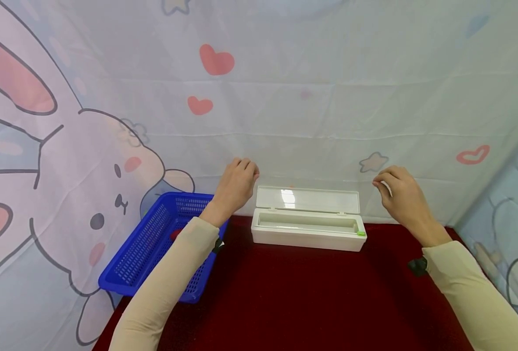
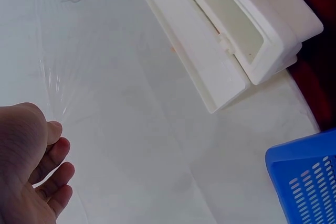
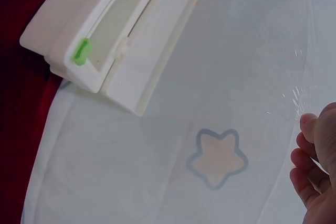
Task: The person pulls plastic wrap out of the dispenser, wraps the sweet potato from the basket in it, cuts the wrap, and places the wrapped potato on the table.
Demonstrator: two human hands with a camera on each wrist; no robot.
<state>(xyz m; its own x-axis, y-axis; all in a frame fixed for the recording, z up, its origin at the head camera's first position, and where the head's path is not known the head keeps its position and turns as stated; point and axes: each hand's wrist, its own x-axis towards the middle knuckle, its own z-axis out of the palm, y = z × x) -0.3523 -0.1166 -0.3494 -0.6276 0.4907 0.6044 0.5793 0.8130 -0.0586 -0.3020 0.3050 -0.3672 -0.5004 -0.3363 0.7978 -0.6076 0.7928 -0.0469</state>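
Note:
A sheet of clear cling film (image 2: 56, 85) is stretched between both hands, nearly invisible except for its creases. My left hand (image 1: 236, 184) pinches one corner between thumb and fingers, and the film puckers there in the left wrist view. At the other side my right hand (image 1: 402, 199) pinches the opposite corner, with bright creases fanning from the fingertips in the right wrist view. Below and between the hands stands a white cling film dispenser (image 1: 307, 240). Its lid (image 1: 324, 200) is raised at the back, and a green slider (image 1: 361, 233) sits at the right end.
A blue plastic basket (image 1: 115, 282) stands on the left, partly behind the left forearm, with a red item (image 1: 175, 235) inside. Dark red cloth (image 1: 311, 302) covers the table. Directly behind the table hangs a pale printed curtain (image 1: 302, 117), which also runs along the sides.

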